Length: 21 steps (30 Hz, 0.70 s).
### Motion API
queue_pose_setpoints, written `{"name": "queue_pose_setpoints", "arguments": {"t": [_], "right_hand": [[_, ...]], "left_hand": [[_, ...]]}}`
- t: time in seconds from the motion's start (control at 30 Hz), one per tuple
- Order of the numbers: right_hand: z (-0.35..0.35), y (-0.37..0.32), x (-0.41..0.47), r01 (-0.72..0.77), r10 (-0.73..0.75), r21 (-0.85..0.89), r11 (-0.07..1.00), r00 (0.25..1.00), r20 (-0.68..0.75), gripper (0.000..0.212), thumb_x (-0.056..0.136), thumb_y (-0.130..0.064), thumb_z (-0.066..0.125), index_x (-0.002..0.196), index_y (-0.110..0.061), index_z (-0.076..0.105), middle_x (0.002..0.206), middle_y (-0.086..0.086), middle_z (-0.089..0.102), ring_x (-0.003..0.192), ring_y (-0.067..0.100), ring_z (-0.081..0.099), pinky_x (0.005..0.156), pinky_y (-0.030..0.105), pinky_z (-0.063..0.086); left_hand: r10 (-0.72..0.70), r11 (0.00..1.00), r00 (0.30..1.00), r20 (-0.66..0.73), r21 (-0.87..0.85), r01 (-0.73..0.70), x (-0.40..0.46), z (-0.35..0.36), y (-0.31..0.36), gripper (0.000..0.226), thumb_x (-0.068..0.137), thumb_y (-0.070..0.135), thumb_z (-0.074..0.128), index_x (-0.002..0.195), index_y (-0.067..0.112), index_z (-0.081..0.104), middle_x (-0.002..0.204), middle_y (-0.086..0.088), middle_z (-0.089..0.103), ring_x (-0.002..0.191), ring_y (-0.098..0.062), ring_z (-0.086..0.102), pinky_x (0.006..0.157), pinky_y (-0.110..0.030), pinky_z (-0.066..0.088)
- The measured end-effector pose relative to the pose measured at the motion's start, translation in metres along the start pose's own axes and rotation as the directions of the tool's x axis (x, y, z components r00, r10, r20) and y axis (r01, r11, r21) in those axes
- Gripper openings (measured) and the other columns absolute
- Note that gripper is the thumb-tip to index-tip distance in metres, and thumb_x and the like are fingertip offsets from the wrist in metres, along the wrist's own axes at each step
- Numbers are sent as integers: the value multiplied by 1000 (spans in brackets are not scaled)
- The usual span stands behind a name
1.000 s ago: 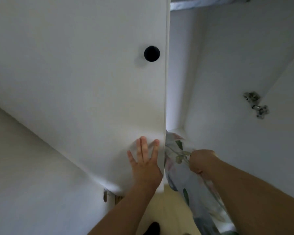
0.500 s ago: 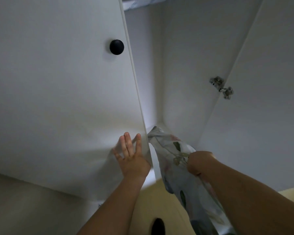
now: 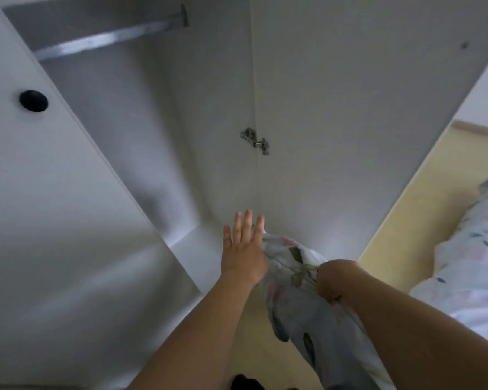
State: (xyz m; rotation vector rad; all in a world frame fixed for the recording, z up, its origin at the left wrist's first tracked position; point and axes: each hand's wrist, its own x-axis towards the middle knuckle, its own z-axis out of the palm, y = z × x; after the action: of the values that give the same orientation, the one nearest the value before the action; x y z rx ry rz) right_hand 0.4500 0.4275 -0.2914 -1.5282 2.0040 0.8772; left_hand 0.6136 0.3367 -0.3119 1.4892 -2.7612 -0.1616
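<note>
Indoors, white wardrobe [image 3: 197, 136] open, floral cloth [image 3: 290, 266] held, yellow floor [image 3: 423, 209]

Floral cloth [image 3: 302, 313] btm off-frame; right grip [image 3: 335, 280] fingers unseen.

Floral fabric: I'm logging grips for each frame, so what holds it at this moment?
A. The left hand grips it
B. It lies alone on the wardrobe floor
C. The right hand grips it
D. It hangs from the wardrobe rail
C: the right hand is curled round the floral fabric, while the left hand reaches beside it with straight fingers.
</note>
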Motion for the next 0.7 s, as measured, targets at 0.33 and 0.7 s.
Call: {"name": "queue_pose_setpoints", "arguments": {"t": [0.33, 0.7], "right_hand": [[69, 126, -52, -275, 246, 308, 911, 960, 131, 42, 81, -28, 55, 121, -13, 56, 121, 8, 57, 104, 25, 56, 94, 38, 47], [119, 174, -86, -441, 357, 380, 813, 893, 274, 48, 80, -25, 59, 126, -11, 53, 123, 8, 52, 113, 27, 53, 93, 37, 44]], "left_hand": [[611, 752, 790, -58, 355, -555, 49, -28, 168, 76, 80, 27, 12, 146, 21, -26, 152, -1, -38, 135, -23, -41, 112, -47, -22], [606, 407, 794, 52, 838, -365, 74, -70, 248, 67, 95, 28, 20, 151, 6, -8, 160, -13, -15, 144, -32, -24, 109, -58, -22]]}}
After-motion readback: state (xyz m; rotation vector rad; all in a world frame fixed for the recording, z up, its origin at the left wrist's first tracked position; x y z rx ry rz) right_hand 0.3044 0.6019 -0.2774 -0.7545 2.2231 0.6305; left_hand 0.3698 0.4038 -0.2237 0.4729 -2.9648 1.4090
